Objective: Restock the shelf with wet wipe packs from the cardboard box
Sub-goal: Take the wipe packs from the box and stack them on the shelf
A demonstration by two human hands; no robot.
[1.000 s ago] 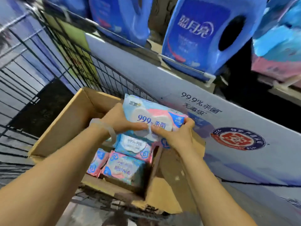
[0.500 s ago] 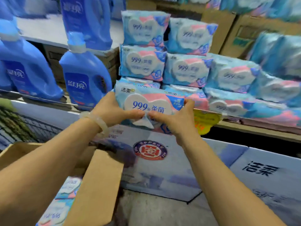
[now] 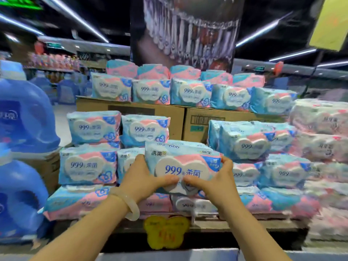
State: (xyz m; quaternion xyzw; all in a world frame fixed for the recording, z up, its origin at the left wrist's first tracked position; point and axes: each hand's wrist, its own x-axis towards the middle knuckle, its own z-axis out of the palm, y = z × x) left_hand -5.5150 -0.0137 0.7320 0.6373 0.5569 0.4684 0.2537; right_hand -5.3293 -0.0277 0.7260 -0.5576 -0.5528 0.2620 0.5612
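A blue-and-pink wet wipe pack (image 3: 185, 164) with a white heart-shaped lid is held upright in front of the shelf (image 3: 244, 226), over flat packs lying in the lowest row. My left hand (image 3: 141, 178) grips its left end and my right hand (image 3: 216, 180) its right end, thumbs meeting on the lid. It looks like a stack of two packs, a second one showing behind the top edge. Several identical stocked packs (image 3: 87, 164) fill the shelf in tiers around it. The cardboard box I took it from is out of view.
Blue detergent jugs (image 3: 22, 113) stand at the left. Closed cardboard cartons (image 3: 131, 110) at the back carry the upper rows of packs. A yellow price tag (image 3: 165, 232) hangs on the shelf's front edge. White-pink packs (image 3: 323, 129) are stacked at the right.
Both hands lifted the pack out of the cardboard box and carried it up to the shelf. The view swung upward, so the box dropped out of sight.
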